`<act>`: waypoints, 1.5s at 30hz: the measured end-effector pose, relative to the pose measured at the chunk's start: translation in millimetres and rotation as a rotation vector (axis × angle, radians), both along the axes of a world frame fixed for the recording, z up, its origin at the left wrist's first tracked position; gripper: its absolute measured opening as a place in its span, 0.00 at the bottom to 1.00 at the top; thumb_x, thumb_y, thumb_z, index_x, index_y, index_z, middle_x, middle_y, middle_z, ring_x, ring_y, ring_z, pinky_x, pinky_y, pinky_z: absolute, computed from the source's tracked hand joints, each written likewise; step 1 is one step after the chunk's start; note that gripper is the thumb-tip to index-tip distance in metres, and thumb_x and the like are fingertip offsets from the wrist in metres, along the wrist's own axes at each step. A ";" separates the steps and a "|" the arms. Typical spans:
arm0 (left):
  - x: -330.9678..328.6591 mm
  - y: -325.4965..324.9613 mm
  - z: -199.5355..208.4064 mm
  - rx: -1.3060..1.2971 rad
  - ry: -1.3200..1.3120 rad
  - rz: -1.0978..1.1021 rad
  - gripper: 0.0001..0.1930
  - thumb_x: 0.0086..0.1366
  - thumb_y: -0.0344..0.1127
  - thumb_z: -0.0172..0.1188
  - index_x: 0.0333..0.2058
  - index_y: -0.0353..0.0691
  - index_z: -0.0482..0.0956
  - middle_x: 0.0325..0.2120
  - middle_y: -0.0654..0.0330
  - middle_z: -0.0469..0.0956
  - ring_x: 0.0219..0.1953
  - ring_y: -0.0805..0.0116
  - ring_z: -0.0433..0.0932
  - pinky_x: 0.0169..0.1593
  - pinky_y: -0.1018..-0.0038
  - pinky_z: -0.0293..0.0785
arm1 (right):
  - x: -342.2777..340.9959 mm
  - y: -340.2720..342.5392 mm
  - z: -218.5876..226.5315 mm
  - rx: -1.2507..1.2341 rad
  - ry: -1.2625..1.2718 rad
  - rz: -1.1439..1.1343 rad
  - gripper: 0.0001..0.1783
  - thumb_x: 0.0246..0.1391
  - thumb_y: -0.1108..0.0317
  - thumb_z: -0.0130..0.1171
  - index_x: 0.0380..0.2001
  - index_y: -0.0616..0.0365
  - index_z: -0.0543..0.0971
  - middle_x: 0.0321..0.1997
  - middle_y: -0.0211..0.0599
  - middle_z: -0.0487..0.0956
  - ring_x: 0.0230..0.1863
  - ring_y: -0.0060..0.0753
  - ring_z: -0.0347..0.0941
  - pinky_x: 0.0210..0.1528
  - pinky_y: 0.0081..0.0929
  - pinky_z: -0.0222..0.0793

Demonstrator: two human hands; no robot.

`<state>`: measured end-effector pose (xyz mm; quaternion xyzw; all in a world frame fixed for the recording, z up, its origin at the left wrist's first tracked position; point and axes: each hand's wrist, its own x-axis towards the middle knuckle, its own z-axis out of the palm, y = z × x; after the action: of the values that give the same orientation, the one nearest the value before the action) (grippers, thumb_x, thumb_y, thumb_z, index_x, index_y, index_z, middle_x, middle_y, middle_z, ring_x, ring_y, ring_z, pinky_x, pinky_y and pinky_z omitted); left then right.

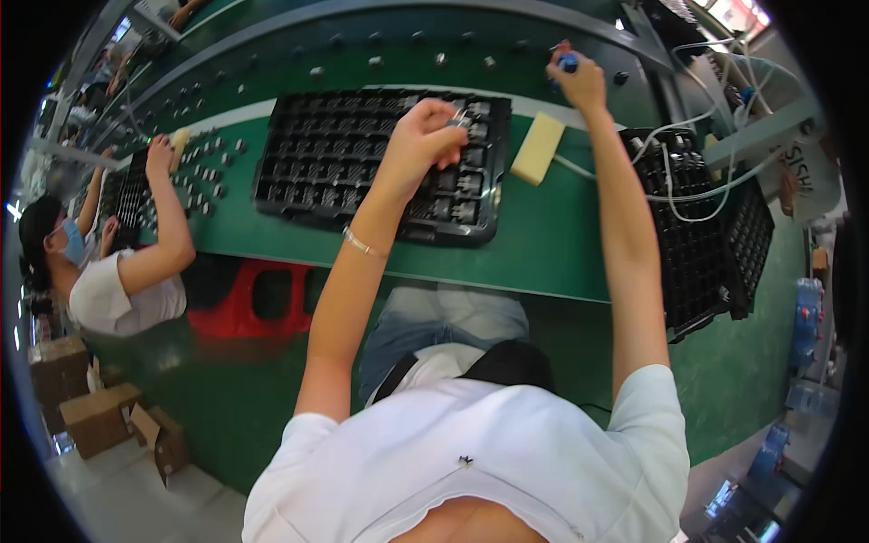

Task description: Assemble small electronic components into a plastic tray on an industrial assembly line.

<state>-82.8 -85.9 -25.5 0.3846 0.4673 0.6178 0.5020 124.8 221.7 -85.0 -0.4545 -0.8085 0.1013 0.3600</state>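
A black compartment tray lies on the green bench in front of me. Small silvery parts sit in pockets along its right side. Over the tray's right half, my left hand is closed, with a small silvery part at its fingertips; I cannot tell whether that part touches the tray. My right hand reaches far out to the right, over the dark green belt. Its fingers are closed round a small blue thing whose kind does not show.
A yellow block lies right of the tray. Stacked black trays and white cables are farther right. Small parts dot the belt behind. At the left, a masked co-worker handles another tray near a red stool.
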 end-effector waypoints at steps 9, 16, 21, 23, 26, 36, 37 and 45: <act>15.6 -14.8 20.3 0.052 0.325 -0.004 0.15 0.56 0.25 0.68 0.43 0.35 0.78 0.31 0.66 0.79 0.26 0.83 0.71 0.31 0.85 0.67 | -12.8 -191.4 55.2 -0.752 0.811 0.508 0.19 0.54 0.60 0.68 0.45 0.59 0.81 0.33 0.28 0.82 0.27 0.16 0.76 0.27 0.14 0.67; 39.7 -15.3 28.2 0.095 0.453 0.025 0.17 0.53 0.23 0.70 0.43 0.35 0.82 0.30 0.68 0.78 0.25 0.85 0.65 0.29 0.85 0.63 | 2.0 -213.1 48.2 -0.961 0.949 0.672 0.18 0.62 0.61 0.60 0.47 0.64 0.77 0.36 0.34 0.82 0.28 0.15 0.76 0.24 0.13 0.67; 41.0 -12.4 19.9 0.092 0.496 0.023 0.17 0.52 0.24 0.71 0.42 0.34 0.80 0.30 0.66 0.79 0.24 0.85 0.64 0.29 0.85 0.63 | 2.9 -214.8 49.2 -1.007 0.945 0.697 0.18 0.63 0.59 0.59 0.48 0.62 0.76 0.35 0.33 0.81 0.22 0.13 0.72 0.19 0.12 0.65; 39.9 -9.7 13.8 0.130 0.401 0.012 0.18 0.51 0.25 0.73 0.40 0.34 0.78 0.28 0.66 0.78 0.24 0.85 0.65 0.29 0.85 0.64 | 0.8 -218.3 48.5 -1.078 0.964 0.681 0.19 0.63 0.58 0.59 0.48 0.62 0.76 0.34 0.32 0.81 0.21 0.13 0.71 0.20 0.12 0.65; 37.2 -7.6 13.7 0.061 0.247 -0.074 0.19 0.49 0.26 0.76 0.37 0.35 0.76 0.24 0.67 0.76 0.24 0.84 0.67 0.29 0.84 0.66 | 6.7 -209.6 43.9 -1.220 0.933 0.829 0.20 0.62 0.59 0.60 0.50 0.63 0.75 0.38 0.34 0.81 0.25 0.13 0.73 0.21 0.12 0.67; -12.9 -23.1 25.6 -0.202 1.414 0.419 0.23 0.54 0.53 0.71 0.27 0.38 0.76 0.22 0.56 0.79 0.28 0.56 0.79 0.32 0.61 0.73 | 41.4 -183.0 34.8 -0.824 0.632 0.446 0.23 0.56 0.62 0.66 0.51 0.63 0.76 0.42 0.34 0.82 0.35 0.18 0.77 0.32 0.17 0.72; -14.2 -21.0 24.4 -0.251 1.478 0.380 0.25 0.55 0.56 0.70 0.27 0.37 0.77 0.23 0.55 0.80 0.30 0.56 0.80 0.33 0.60 0.74 | 43.9 -180.3 30.5 -0.649 0.560 0.371 0.23 0.55 0.62 0.67 0.50 0.64 0.77 0.40 0.34 0.82 0.36 0.19 0.77 0.35 0.19 0.73; -7.2 19.7 13.9 -0.204 1.730 0.260 0.31 0.58 0.65 0.62 0.26 0.36 0.83 0.25 0.51 0.82 0.31 0.52 0.83 0.34 0.60 0.78 | 36.2 -184.2 12.4 -0.086 0.181 0.164 0.26 0.45 0.60 0.73 0.47 0.61 0.81 0.32 0.35 0.79 0.27 0.24 0.74 0.33 0.24 0.72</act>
<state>-90.0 -66.2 -11.6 0.6149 0.7767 0.1173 -0.0701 160.9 37.5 -72.7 -0.3906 -0.8022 0.2055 0.4022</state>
